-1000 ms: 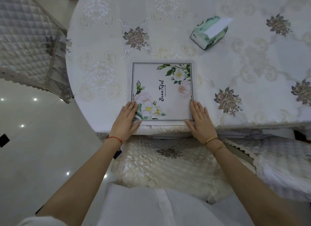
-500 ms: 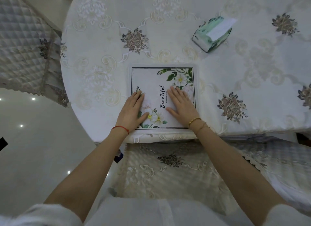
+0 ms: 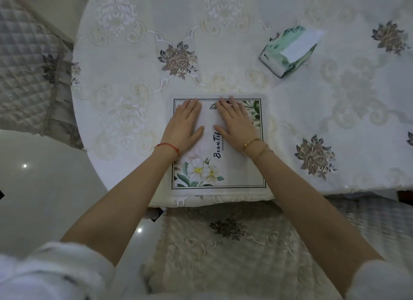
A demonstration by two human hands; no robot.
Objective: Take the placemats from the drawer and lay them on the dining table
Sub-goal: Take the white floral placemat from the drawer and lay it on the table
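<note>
The placemat [image 3: 232,165] lies flat at the centre of the frame, near the lower edge of the counter [image 3: 223,53]. Its printed word is partly covered by the right hand [image 3: 234,123], and the floral corner at upper right is half hidden. Both hands lie released, palms down, fingers stretched toward the mat's far edge; the left hand [image 3: 185,125] is beside the right. A tissue pack [image 3: 288,50] sits upper right.
</note>
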